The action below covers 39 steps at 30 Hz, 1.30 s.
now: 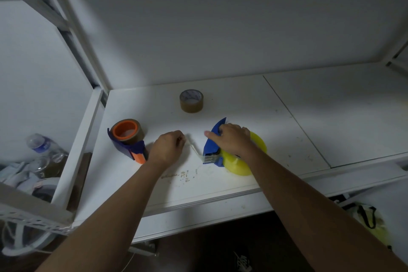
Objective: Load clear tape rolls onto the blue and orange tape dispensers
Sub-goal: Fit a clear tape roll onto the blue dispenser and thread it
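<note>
Two hands work on a white shelf (242, 95) board. At about 4 o'clock of the board's middle lies a blue tape dispenser (212, 143) carrying a yellowish clear tape roll (245, 161); the right hand (231, 139) rests over both, fingers curled around the dispenser's blue body, so its grip is closed on the dispenser. A thin strip of tape (195, 150) runs from the dispenser's mouth toward 10 o'clock to the left hand (169, 147), whose fingertips pinch its free end. At 9 o'clock of the left hand, just beside it, stands the blue and orange dispenser (130, 139), loaded with a brown roll around its orange hub. A loose brown tape roll (191, 101) lies flat at 12 o'clock, well apart from both hands. Small bits of debris (184, 175) dot the board between the forearms.
</note>
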Each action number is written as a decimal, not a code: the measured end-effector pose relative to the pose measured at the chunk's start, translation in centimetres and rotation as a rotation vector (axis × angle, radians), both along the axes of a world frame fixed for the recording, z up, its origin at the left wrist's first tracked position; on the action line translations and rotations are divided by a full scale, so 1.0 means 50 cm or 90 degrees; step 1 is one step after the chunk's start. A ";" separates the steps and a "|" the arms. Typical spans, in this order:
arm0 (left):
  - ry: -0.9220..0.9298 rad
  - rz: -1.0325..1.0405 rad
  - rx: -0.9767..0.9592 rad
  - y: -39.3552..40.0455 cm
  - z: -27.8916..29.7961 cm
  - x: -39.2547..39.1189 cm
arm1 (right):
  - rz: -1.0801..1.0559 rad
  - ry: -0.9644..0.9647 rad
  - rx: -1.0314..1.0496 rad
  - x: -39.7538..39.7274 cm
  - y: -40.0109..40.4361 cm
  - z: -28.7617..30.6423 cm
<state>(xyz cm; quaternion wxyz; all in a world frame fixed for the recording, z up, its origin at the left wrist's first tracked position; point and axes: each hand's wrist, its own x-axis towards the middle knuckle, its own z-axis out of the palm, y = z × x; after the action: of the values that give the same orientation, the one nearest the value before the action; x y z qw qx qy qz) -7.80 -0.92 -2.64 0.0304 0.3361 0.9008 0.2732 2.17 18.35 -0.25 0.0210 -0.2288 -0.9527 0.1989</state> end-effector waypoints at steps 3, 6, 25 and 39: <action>-0.002 -0.004 -0.005 -0.009 0.003 0.001 | 0.035 -0.030 -0.052 -0.014 -0.006 0.004; 0.013 -0.031 -0.039 -0.013 0.003 0.010 | 0.099 -0.065 -0.090 -0.017 -0.009 0.015; -0.054 -0.008 -0.042 0.057 0.002 0.026 | 0.176 -0.117 -0.145 -0.013 0.000 0.022; -0.340 0.177 0.147 0.094 0.021 0.061 | 0.114 -0.038 -0.243 0.002 0.001 0.027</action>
<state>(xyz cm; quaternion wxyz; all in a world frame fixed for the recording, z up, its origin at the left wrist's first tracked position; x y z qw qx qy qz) -4.74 3.76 -1.61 0.1900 0.1271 0.8615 0.4535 2.29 18.38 1.09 -0.0689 -0.1486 -0.9144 0.3701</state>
